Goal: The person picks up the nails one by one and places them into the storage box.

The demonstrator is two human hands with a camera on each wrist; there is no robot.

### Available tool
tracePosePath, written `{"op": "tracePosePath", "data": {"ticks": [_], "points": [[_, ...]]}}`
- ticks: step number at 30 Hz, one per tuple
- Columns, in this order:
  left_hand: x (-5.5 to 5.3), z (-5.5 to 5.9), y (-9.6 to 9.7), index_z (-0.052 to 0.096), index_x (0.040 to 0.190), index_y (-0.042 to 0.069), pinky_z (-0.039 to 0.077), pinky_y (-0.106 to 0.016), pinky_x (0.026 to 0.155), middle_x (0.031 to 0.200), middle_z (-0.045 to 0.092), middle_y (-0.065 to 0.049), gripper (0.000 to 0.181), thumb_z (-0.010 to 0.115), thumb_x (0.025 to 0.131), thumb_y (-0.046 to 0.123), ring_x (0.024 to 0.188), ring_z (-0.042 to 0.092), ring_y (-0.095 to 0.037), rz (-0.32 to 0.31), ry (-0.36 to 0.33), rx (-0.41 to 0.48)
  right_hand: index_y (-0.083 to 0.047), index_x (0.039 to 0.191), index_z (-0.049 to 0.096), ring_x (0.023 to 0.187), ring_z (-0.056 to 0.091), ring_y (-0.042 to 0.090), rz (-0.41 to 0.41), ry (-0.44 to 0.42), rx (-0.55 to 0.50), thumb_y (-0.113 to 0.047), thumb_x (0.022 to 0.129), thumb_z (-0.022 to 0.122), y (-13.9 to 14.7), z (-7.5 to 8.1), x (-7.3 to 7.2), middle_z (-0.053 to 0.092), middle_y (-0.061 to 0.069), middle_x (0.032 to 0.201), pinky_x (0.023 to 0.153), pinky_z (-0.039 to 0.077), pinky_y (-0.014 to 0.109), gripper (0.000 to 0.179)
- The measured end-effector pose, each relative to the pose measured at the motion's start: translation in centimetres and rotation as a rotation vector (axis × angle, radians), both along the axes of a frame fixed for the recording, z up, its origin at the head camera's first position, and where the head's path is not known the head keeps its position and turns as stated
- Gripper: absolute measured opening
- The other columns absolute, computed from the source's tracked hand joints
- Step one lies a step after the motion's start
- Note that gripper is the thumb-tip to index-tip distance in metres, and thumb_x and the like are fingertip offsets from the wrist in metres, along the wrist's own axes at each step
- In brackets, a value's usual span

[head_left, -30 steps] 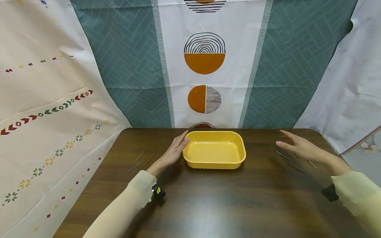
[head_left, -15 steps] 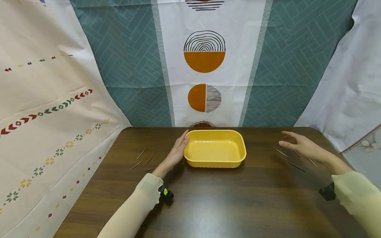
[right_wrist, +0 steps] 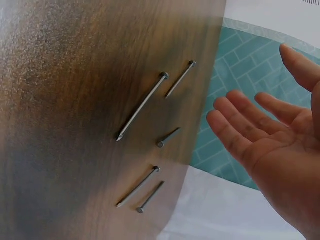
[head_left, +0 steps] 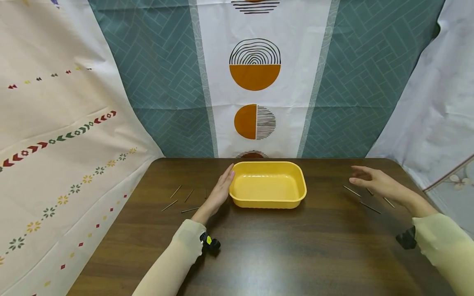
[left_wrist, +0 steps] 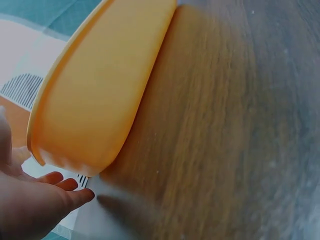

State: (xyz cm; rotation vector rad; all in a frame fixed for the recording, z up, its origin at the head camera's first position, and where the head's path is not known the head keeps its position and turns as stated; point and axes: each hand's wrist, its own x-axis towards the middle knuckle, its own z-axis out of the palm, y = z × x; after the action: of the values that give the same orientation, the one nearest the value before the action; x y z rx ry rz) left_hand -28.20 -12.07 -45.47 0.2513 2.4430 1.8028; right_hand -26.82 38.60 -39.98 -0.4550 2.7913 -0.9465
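Note:
A yellow plastic basin (head_left: 267,204) stands on the dark wooden table, near its back edge. At the basin's left end is my left hand (head_left: 218,192), its fingers straight along the outer wall; whether they touch it I cannot tell. In the left wrist view these fingertips (left_wrist: 86,194) lie close beside the basin wall (left_wrist: 95,100). My right hand (head_left: 383,187) hovers over the right side, fingers loosely bent, holding nothing. Below it lie several nails of different lengths, the longest nail (right_wrist: 142,106) showing plainly in the right wrist view beside a short nail (right_wrist: 169,137).
Several more nails lie scattered left of the basin, among them one nail (head_left: 169,206) near the table's left side and another nail (head_left: 190,209) by my left wrist. A patterned cloth (head_left: 166,82) hangs behind the table (head_left: 281,246).
My left forearm has swung rightward, uncovering nails by the wrist, while the hand stays at the basin. The right hand has shifted slightly right and its fingers bend a little more.

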Motion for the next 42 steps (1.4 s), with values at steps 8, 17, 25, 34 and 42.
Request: {"op": "tracePosePath", "data": {"ticks": [8, 17, 25, 34, 42], "points": [[0.2, -0.4, 0.2, 0.025, 0.167, 0.025, 0.012, -0.061, 0.125, 0.172, 0.019, -0.008, 0.068, 0.036, 0.109, 0.059, 0.158, 0.013, -0.033, 0.0, -0.01, 0.029, 0.01, 0.157, 0.03, 0.129, 0.052, 0.054, 0.003, -0.015, -0.006, -0.032, 0.11, 0.055, 0.3, -0.4, 0.1, 0.054, 0.035, 0.143, 0.096, 0.049, 0.061, 0.068], [0.1, -0.8, 0.5, 0.026, 0.167, 0.027, 0.013, -0.058, 0.126, 0.172, 0.018, -0.008, 0.06, 0.04, 0.112, 0.047, 0.158, 0.013, -0.032, 0.014, -0.028, 0.083, 0.011, 0.157, 0.03, 0.127, 0.054, 0.052, 0.002, -0.033, -0.046, -0.029, 0.108, 0.058, 0.5, -0.7, 0.2, 0.053, 0.036, 0.142, 0.094, 0.052, 0.051, 0.069], [0.1, -1.0, 0.7, 0.028, 0.166, 0.023, 0.016, -0.053, 0.127, 0.172, 0.019, -0.008, 0.057, 0.043, 0.113, 0.037, 0.158, 0.015, -0.032, 0.031, -0.043, 0.122, 0.012, 0.157, 0.03, 0.125, 0.055, 0.052, 0.005, -0.035, -0.06, -0.024, 0.107, 0.06, 0.5, -1.1, 0.1, 0.052, 0.037, 0.142, 0.092, 0.053, 0.054, 0.068], [0.1, -1.5, 0.6, 0.028, 0.166, 0.024, 0.016, -0.053, 0.127, 0.172, 0.018, -0.006, 0.054, 0.042, 0.114, 0.029, 0.158, 0.016, -0.031, 0.051, -0.061, 0.152, 0.014, 0.154, 0.034, 0.118, 0.061, 0.041, 0.007, -0.034, -0.066, -0.017, 0.105, 0.062, 0.4, -1.5, -0.3, 0.057, 0.035, 0.137, 0.084, 0.055, 0.041, 0.063], [-0.1, -1.9, 0.7, 0.028, 0.166, 0.022, 0.016, -0.053, 0.127, 0.173, 0.019, -0.008, 0.053, 0.041, 0.115, 0.027, 0.158, 0.016, -0.031, 0.021, -0.03, 0.184, 0.016, 0.153, 0.032, 0.103, 0.069, 0.026, -0.006, -0.102, -0.137, -0.014, 0.105, 0.061, 1.1, -2.1, -0.5, 0.058, 0.037, 0.135, 0.082, 0.057, 0.034, 0.064]]}}
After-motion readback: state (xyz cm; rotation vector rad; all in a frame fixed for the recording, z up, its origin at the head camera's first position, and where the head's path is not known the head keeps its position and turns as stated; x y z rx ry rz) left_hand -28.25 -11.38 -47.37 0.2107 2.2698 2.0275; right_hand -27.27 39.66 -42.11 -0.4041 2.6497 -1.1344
